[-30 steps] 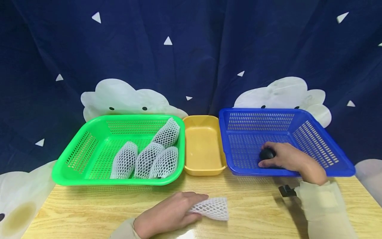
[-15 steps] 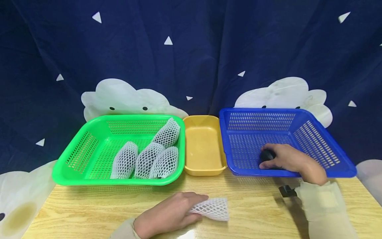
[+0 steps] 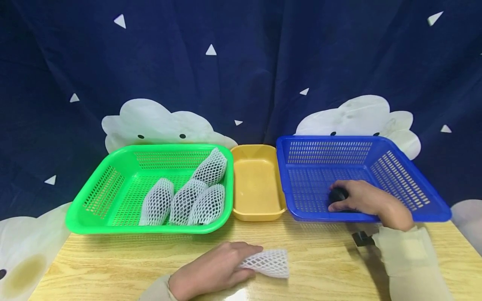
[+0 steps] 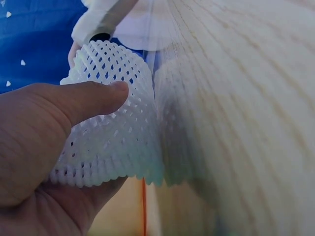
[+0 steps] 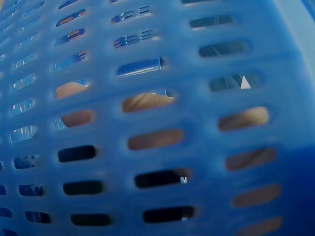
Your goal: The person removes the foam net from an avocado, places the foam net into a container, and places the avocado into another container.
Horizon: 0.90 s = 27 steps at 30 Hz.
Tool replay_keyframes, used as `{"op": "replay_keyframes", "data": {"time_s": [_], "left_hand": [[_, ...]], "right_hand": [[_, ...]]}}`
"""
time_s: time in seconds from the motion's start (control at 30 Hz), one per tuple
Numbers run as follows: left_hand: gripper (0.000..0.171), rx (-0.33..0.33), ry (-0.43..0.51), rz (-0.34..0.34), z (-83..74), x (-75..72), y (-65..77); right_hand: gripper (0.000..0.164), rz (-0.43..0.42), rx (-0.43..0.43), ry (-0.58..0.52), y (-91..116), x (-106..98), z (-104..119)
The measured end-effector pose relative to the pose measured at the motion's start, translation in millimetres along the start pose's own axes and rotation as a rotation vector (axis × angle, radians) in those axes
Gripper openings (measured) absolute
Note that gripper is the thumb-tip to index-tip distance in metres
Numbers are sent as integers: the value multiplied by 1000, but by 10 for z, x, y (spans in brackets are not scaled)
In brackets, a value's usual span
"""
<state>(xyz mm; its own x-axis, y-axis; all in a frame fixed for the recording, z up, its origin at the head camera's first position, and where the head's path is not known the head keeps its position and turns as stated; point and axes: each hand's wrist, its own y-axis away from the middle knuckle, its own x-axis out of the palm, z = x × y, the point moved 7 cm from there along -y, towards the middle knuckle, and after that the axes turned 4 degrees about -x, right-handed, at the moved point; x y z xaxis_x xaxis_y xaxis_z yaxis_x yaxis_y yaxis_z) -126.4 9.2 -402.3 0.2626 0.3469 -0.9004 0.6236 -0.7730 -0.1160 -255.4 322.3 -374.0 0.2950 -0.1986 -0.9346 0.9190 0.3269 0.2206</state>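
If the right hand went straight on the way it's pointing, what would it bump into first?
Most likely the left side of the blue basket, with the black object the right hand holds leading. Height is hard to judge; it might scrape the bottom first.

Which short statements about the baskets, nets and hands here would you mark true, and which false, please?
1. The left hand holds a white foam net. True.
2. The right hand grips a black object in the blue basket. True.
3. The green basket holds only one net. False: four white nets lie in it.
4. The yellow tray stands between the green and blue baskets. True.
5. The left hand is inside the blue basket. False: it is at the wood-grain table, in front of the baskets.
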Motion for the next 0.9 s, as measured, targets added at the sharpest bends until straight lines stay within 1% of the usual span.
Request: {"op": "replay_keyframes", "data": {"time_s": [0.33,0.53,0.7,0.8,0.9], "left_hand": [[45,0,0,3,-13,5,6],[46,-3,-2,7,-14,2,6],[47,-20,7,9,-1,-14,5],[49,-47,7,7,19,-41,8],[50,-58,-4,1,18,-77,3]], "right_hand": [[74,21,28,-18,10,29,-20],[77,6,32,-10,13,11,-19],[74,-25,15,2,13,-9,-6],[69,-54,-10,-4,9,-25,20],[63,-85,-31,-8,24,-65,30]]}}
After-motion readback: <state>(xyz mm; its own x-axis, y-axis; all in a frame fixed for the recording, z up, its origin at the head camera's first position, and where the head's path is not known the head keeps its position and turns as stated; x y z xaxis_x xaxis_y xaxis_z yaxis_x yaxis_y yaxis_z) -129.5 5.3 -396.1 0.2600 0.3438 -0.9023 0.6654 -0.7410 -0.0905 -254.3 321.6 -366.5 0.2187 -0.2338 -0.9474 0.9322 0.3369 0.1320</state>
